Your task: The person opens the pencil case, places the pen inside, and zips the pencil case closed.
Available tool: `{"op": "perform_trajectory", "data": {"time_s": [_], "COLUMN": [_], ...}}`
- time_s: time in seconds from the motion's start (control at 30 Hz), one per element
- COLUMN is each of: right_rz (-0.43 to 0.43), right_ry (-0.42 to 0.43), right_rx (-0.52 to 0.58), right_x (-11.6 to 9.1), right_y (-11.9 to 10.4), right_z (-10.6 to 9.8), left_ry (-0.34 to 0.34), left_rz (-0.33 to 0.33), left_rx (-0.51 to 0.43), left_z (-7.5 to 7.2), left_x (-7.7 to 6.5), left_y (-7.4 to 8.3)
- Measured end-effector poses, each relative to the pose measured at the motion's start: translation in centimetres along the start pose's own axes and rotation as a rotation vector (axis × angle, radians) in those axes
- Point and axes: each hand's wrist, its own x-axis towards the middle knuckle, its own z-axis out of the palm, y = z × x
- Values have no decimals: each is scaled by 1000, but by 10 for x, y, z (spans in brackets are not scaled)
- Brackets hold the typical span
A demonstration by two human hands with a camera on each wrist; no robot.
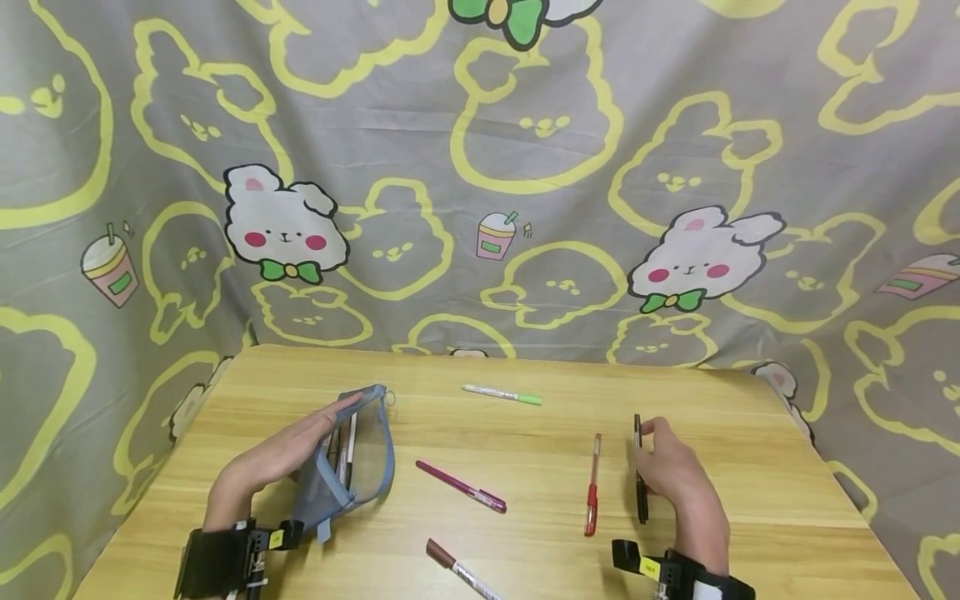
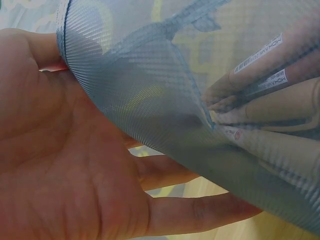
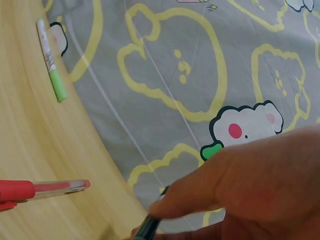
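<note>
In the head view a blue mesh pouch (image 1: 378, 454) stands tilted at the left, its zipped mouth gaping to the right, with several pens (image 1: 349, 442) inside. My left hand (image 1: 281, 454) holds it from the left side, fingers stretched along its upper edge. The left wrist view shows the palm (image 2: 65, 150) with the fingers passing behind the mesh (image 2: 150, 100). My right hand (image 1: 671, 462) pinches a slim black pen (image 1: 641, 492) between thumb and fingers at the right. In the right wrist view the dark pen (image 3: 148, 227) shows below the thumb.
Loose on the wooden table (image 1: 555, 558) lie a red gel pen (image 1: 592, 496), a magenta pen (image 1: 461, 486), a brown-capped marker (image 1: 457, 567) and a green-capped marker (image 1: 501, 394). A grey patterned cloth (image 1: 420, 125) hangs behind and beside the table.
</note>
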Motion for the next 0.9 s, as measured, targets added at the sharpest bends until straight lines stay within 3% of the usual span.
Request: {"op": "perform_trajectory", "data": {"time_s": [0.47,0.7,0.9], "right_rz": [-77,-103,-132], "right_ry": [160,164,139], "right_rx": [122,123,199], "right_x": [4,9,10], "right_y": [-15,-25,-38], "right_z": [7,14,29], "left_ry": [13,22,21], "left_rz": [2,30,30], "left_rx": [27,38,35], "left_z": [1,2,2], "left_x": [0,1,1], "left_y": [2,1,0]}}
